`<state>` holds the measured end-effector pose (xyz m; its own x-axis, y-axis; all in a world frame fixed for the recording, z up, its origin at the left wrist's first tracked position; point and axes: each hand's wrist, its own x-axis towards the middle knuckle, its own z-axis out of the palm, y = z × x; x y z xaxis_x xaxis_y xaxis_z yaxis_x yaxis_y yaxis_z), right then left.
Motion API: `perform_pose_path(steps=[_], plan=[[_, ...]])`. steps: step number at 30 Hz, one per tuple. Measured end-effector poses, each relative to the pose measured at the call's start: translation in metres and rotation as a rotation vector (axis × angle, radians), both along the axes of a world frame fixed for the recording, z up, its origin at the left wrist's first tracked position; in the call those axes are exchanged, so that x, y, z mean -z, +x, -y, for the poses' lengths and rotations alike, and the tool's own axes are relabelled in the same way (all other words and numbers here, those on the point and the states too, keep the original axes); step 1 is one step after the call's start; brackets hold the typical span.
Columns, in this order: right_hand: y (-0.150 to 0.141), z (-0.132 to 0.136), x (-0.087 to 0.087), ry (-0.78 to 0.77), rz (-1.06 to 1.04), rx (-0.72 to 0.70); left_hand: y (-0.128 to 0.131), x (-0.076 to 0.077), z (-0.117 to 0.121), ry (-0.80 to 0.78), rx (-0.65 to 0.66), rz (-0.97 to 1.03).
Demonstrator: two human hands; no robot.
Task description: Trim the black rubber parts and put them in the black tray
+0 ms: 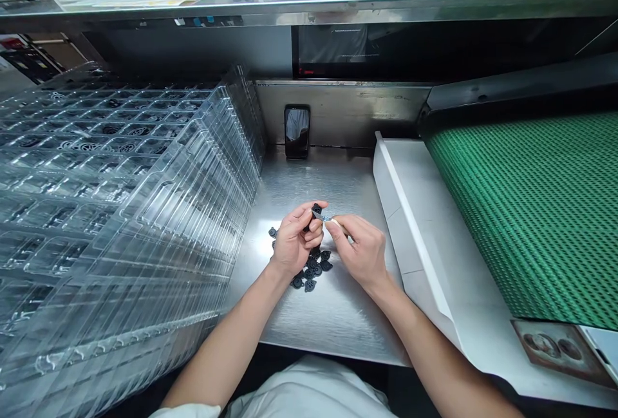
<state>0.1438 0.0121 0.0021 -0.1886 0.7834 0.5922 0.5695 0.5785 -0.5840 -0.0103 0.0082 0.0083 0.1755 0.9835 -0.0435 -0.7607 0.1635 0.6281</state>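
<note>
Brushed metal worktop (333,321) beneath a shelf (338,12), green conveyor belt (535,212) on the right.

Tray stack (193,173) left, small parts (310,270) between, phone (297,132) behind, 1 belt (535,212) right, apparently a conveyor

Tray stack (193,180) runs off left edge; green belt (541,212) cut by right edge; right hand (360,245) hides much of small tool (327,218)
</note>
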Motion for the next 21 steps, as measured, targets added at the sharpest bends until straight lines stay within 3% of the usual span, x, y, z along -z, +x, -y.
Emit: perform_pose_path(steps=[21], plan=[[-0.0005, 0.0001, -0.0006, 0.011, -0.022, -0.013, 0.0007, -0.0002, 0.0013, -0.013, -0.008, 0.007]])
